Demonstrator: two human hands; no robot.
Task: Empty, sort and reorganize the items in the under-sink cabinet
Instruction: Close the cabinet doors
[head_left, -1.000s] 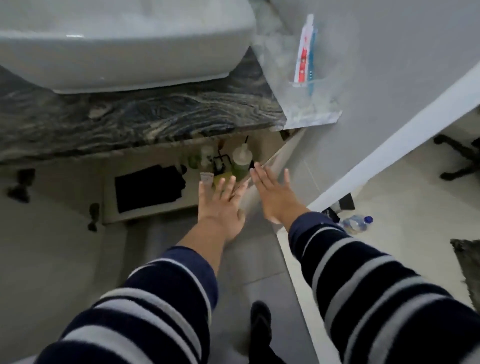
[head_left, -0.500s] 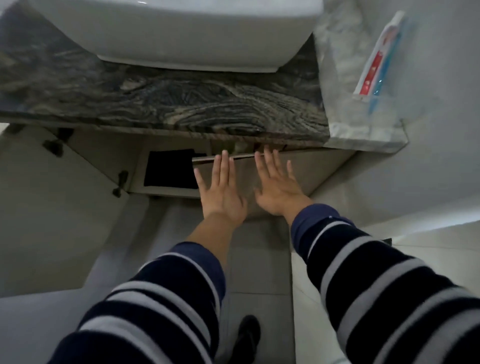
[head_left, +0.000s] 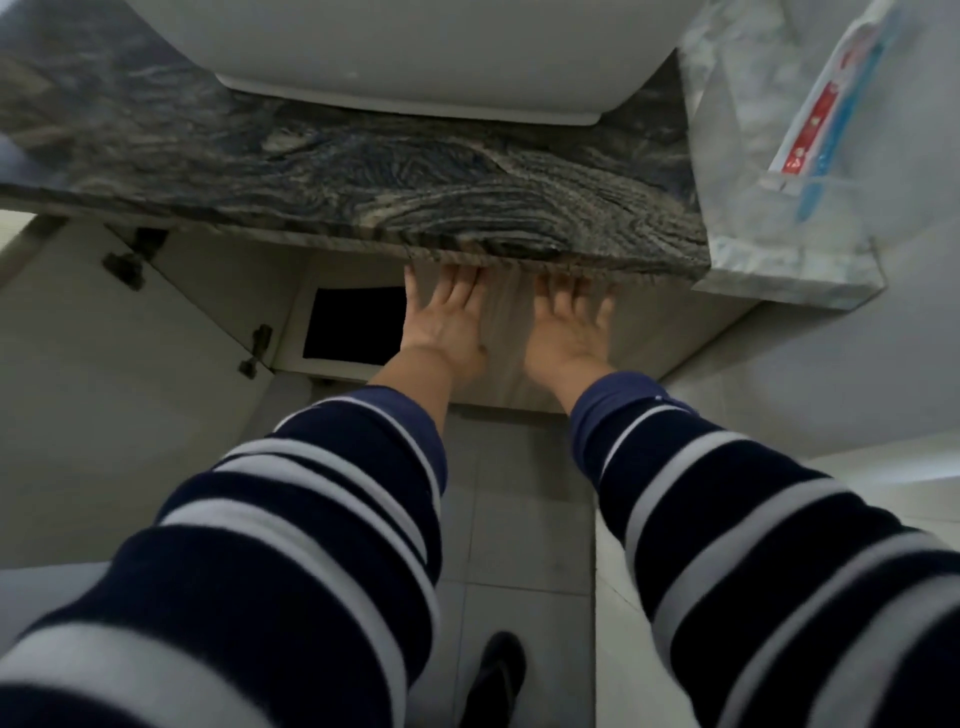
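Both arms reach straight forward in striped sleeves (head_left: 322, 519), palms flat against the right cabinet door (head_left: 504, 343). The left hand (head_left: 441, 327) lies with fingers straight and spread on the door's left edge; the right hand (head_left: 569, 327) lies beside it, fingers likewise straight and spread, gripping nothing. The fingertips of both hands reach up to the underside of the dark veined counter (head_left: 363, 171), whose front edge overhangs them and hides the tips. The right door stands against the cabinet front under the counter.

The left door (head_left: 130, 405) hangs swung out wide, its hinges (head_left: 257, 348) showing, and the left half of the cabinet (head_left: 358, 322) stays uncovered: a dark opening just left of the left hand. What lies inside cannot be told.

A white basin (head_left: 415, 52) sits on the counter. At the counter's right end a toothpaste tube (head_left: 815, 119) stands in a clear holder. Grey floor tiles (head_left: 519, 519) run between the arms, with a dark slipper (head_left: 496, 670) at the bottom edge.
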